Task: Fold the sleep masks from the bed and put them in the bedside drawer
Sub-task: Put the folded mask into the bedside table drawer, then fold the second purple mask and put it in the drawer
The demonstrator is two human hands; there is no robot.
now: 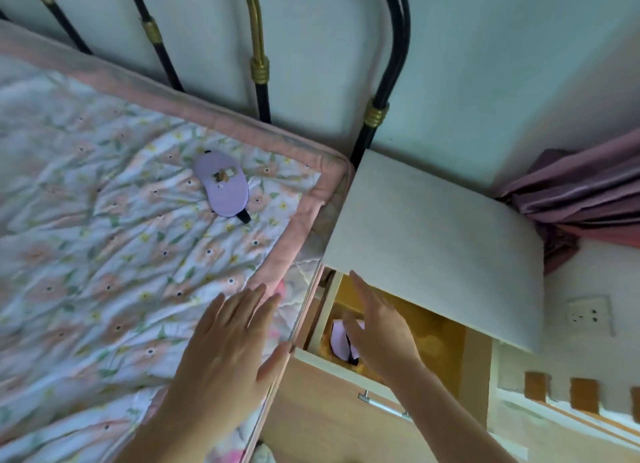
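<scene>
So far the task looks roughly half done, judging by where the masks lie. One lilac fabric sleep mask (341,338), apparently folded, sits inside the open pale-wood bedside drawer (329,386) with its yellow-brown interior; it lies toward the drawer's bed-side end, and the right hand hides part of it. Nothing else is clearly visible in the drawer, though its far end runs under the white rectangular bedside cabinet top (436,241) and cannot be checked.

A second lilac oval sleep mask with a small cartoon print and a black strap (221,184) lies flat and unfolded on the floral quilted bedspread with pink border (104,220), well away from the drawer, toward the black-and-brass metal headboard (258,68). It remains to be picked up, folded and stowed.

The left hand (228,348) hovers over the bedspread's edge just beside the drawer, fingers spread and holding nothing. The right hand (381,327) is above the drawer opening, fingers extended and loose, also gripping nothing. Whether more masks lie elsewhere on the bed cannot be told.
</scene>
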